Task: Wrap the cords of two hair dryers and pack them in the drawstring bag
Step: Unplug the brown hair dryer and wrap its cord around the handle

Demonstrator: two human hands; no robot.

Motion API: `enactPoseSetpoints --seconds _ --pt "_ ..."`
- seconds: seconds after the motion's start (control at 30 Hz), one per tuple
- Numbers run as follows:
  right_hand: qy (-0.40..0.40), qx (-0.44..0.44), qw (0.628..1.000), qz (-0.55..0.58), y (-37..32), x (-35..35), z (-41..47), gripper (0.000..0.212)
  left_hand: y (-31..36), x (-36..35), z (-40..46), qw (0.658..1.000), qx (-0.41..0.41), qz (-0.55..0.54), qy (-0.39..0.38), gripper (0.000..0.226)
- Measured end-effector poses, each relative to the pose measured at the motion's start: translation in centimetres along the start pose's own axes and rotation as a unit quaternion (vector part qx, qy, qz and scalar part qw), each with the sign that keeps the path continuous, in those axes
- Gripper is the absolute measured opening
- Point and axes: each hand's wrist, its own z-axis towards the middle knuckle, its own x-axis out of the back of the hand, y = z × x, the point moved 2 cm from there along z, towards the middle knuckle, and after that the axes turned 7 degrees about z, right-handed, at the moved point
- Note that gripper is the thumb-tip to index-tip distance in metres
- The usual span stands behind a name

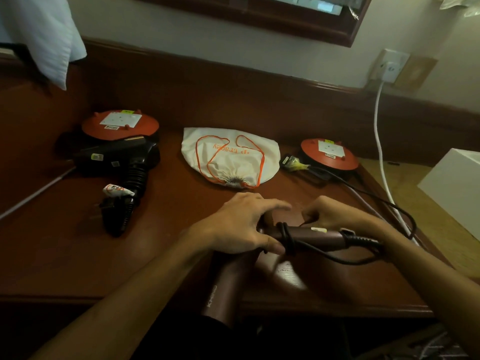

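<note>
A brown hair dryer (315, 237) lies at the table's front edge, its barrel pointing toward me and its handle to the right. My left hand (241, 224) grips it where handle meets barrel. A black cord (345, 259) is looped twice around the handle beside that hand. My right hand (330, 214) holds the cord just above the handle. A black hair dryer (122, 159) lies at the left with its cord coiled around the handle. The white drawstring bag (228, 154) with orange strings lies flat at the table's middle, mouth cinched.
Two red cord reels stand on the brown table (181, 203), one at the left (120, 124) behind the black dryer, one at the right (330, 153). A white cable (379, 141) runs from a wall socket (389, 66). A white box (454, 183) sits at the right edge.
</note>
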Motion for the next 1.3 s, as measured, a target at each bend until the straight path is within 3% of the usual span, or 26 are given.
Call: enactPoseSetpoints --seconds 0.07,0.17,0.37,0.57,0.83,0.93,1.0,1.17,1.3 --pt "-0.008 -0.005 1.0 0.0 -0.9 0.5 -0.2 0.036 0.9 -0.3 0.3 0.999 0.007 0.041 -0.029 0.105" --pt "-0.027 0.0 1.0 0.007 -3.3 1.4 -0.9 0.037 1.9 -0.5 1.0 0.996 0.009 0.074 -0.041 0.112" --pt "-0.049 0.035 0.998 -0.01 -6.5 2.5 -3.4 0.029 1.7 -0.4 1.5 0.998 0.002 0.069 -0.016 0.099" --pt "-0.064 0.041 0.994 -0.077 -7.8 2.0 -5.4 0.028 1.9 -1.1 1.5 0.99 -0.042 0.132 -0.004 0.053" --pt "-0.002 -0.004 0.988 -0.154 -7.6 2.2 -7.8 0.015 0.8 -0.6 1.1 0.996 -0.032 0.085 0.013 0.061" --pt "0.03 -0.057 0.976 -0.207 -6.5 4.0 -9.6 0.026 0.1 -0.1 1.0 0.995 -0.023 0.093 0.025 0.057" --pt "0.043 -0.029 0.984 -0.169 -5.8 4.7 -10.6 0.047 -0.4 0.3 0.9 0.996 -0.017 0.074 0.037 0.053" --pt "0.002 0.058 0.997 -0.042 -6.3 0.4 -11.4 0.067 -1.5 0.6 0.6 0.997 -0.011 -0.01 0.071 0.051" --pt "0.036 0.077 0.996 0.022 -6.1 -2.8 -11.0 0.067 -1.6 0.7 0.3 0.994 -0.014 -0.087 0.057 0.049"
